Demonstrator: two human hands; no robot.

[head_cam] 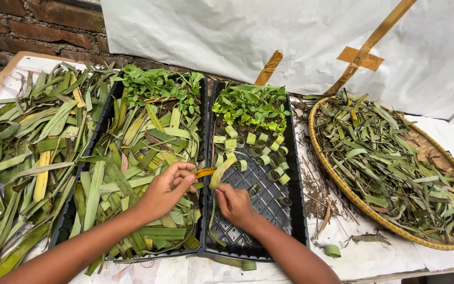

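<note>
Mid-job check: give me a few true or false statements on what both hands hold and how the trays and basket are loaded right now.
1. Both hands hold one leaf strip between them. True: the left hand pinches its yellowed end and the right hand its green end.
2. The right black tray is packed full of long flat leaves. False: it holds small leaf rings and seedlings, with bare grid at the near end.
3. The round woven basket sits right of the trays. True: it holds leaf trimmings.
4. The left black tray is empty. False: it is heaped with long leaves.
5. The right hand rests inside the basket. False: it is over the right black tray.
</note>
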